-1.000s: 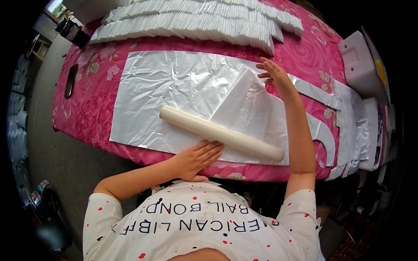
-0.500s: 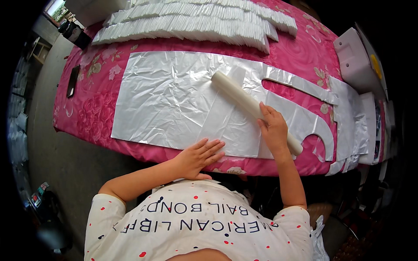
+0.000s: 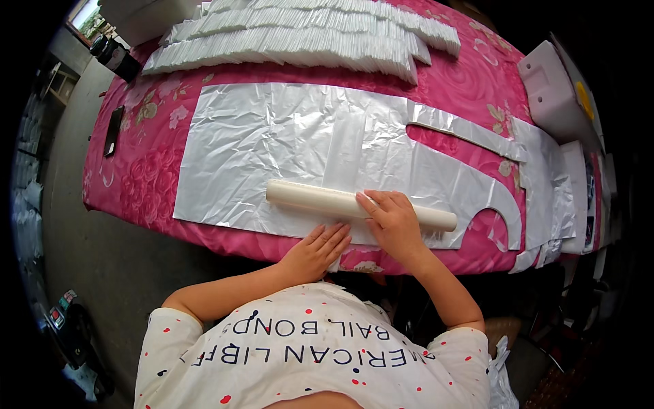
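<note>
Head view: white plastic sheet [image 3: 238, 157], cut in a bag shape, flat and wrinkled on the pink floral cloth [image 3: 146, 180]; cream roll [image 3: 306, 198] lying across its lower right part.
Left hand [image 3: 315, 251]: palm down, fingers extended and nearly together, on the sheet's near edge; fingertips just beside the roll, nothing held.
Right hand [image 3: 393, 223]: fingers bent over the roll, right of its middle; underside hidden, so I cannot tell whether it grips or only presses.
Pale film strip [image 3: 345, 146]: smoother than the sheet, running from near the far edge down to the roll.
Roll, handling: probably stiff and fairly light to moderate in weight; smooth and round, so apt to turn or slide under an off-centre push. Best hold looks like a hand over the barrel near mid-length, or one at each end.
Sheet, handling: judged very light, limp, slippery, easily creased or torn at the narrow handle straps. Best steadied by a flat palm on the broad body.
Around: banked white stacks [image 3: 286, 51] at the far side; dark phone [image 3: 114, 131] toward the left edge; white box [image 3: 555, 95] at right.
</note>
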A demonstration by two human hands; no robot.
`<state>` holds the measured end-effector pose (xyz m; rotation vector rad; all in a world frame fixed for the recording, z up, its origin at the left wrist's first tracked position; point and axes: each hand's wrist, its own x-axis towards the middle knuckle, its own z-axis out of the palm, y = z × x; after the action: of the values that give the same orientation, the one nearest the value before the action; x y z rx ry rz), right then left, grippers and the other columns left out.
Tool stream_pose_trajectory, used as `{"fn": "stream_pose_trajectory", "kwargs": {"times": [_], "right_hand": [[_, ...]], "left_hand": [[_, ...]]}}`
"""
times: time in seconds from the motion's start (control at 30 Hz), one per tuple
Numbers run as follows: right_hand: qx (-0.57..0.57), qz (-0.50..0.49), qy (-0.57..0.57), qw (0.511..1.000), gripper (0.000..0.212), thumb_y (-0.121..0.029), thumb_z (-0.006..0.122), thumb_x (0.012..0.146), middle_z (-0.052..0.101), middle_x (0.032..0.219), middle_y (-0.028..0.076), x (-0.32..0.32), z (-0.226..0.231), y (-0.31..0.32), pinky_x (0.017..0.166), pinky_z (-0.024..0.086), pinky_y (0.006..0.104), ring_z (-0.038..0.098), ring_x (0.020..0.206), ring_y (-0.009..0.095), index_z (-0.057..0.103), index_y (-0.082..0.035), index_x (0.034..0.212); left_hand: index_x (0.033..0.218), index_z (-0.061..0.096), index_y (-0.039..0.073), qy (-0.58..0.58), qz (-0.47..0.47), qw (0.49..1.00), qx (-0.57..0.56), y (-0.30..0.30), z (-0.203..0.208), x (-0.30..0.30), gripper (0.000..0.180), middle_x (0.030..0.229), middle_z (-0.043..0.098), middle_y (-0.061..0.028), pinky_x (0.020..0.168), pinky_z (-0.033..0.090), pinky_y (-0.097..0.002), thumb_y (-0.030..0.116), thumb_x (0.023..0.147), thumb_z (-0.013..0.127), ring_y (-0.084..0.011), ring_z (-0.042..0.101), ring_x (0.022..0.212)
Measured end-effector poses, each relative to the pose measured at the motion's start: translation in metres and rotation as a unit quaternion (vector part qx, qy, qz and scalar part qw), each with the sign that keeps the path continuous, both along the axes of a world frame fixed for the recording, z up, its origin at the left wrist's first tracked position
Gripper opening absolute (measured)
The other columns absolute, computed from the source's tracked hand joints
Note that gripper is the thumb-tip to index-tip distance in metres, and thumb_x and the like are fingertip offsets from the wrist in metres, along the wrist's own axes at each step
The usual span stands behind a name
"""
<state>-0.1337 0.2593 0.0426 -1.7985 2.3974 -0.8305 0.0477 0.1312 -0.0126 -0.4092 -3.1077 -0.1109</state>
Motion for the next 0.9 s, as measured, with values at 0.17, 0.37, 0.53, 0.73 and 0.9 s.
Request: {"fn": "stream_pose_trajectory", "kwargs": {"times": [0.17, 0.37, 0.53, 0.73, 0.9], "right_hand": [[-0.026, -0.030, 0.038, 0.998, 0.049, -0.004, 0.066, 0.068, 0.060, 0.110, 0.007, -0.051, -0.012, -0.047, 0.089, 0.041, 0.0384, 0.055, 0.098, 0.025, 0.059, -0.012, 0.116], [-0.034, -0.058, 0.065, 0.996, 0.048, -0.003, 0.065, 0.072, 0.057, 0.118, 0.007, -0.107, -0.018, -0.090, 0.095, 0.040, 0.0379, 0.049, 0.111, 0.028, 0.058, -0.013, 0.118], [-0.076, -0.009, 0.032, 0.997, 0.046, 0.002, 0.062, 0.069, 0.051, 0.124, 0.011, -0.070, -0.006, -0.072, 0.099, 0.038, 0.0391, 0.044, 0.118, 0.032, 0.058, -0.008, 0.114], [0.034, 0.175, -0.082, 0.981, 0.050, 0.006, 0.057, 0.064, 0.052, 0.120, 0.011, -0.004, -0.011, -0.024, 0.093, 0.044, 0.0373, 0.048, 0.111, 0.031, 0.056, -0.006, 0.113], [-0.003, 0.144, -0.054, 0.988, 0.045, 0.003, 0.057, 0.064, 0.055, 0.115, 0.012, 0.008, -0.019, -0.023, 0.091, 0.044, 0.0373, 0.050, 0.108, 0.030, 0.058, -0.001, 0.108]], "left_hand": [[0.136, 0.034, -0.001, 0.020, 0.015, 1.000, 0.018, 0.006, -0.004, 0.001, 0.057, 0.145, 0.027, -0.0165, 0.109, 0.017, -0.0439, 0.020, 0.084, 0.040, -0.0274, 0.025, 0.136], [0.134, 0.036, 0.000, 0.027, -0.063, 0.997, 0.047, -0.013, 0.011, 0.005, 0.053, 0.143, 0.030, -0.0152, 0.109, 0.022, -0.0417, 0.019, 0.085, 0.041, -0.0280, 0.028, 0.134], [0.125, 0.046, 0.000, 0.013, -0.107, 0.980, 0.166, -0.038, 0.019, 0.020, 0.046, 0.134, 0.042, -0.0140, 0.105, 0.033, -0.0385, 0.015, 0.081, 0.048, -0.0267, 0.041, 0.124], [0.117, 0.051, 0.000, 0.045, -0.143, 0.956, 0.253, -0.052, 0.015, 0.020, 0.040, 0.125, 0.050, -0.0142, 0.099, 0.041, -0.0374, 0.010, 0.078, 0.053, -0.0265, 0.049, 0.116], [0.118, 0.052, 0.001, 0.104, -0.110, 0.923, 0.354, -0.057, 0.023, 0.011, 0.047, 0.123, 0.052, -0.0142, 0.096, 0.044, -0.0378, 0.010, 0.073, 0.062, -0.0272, 0.052, 0.113]]}}
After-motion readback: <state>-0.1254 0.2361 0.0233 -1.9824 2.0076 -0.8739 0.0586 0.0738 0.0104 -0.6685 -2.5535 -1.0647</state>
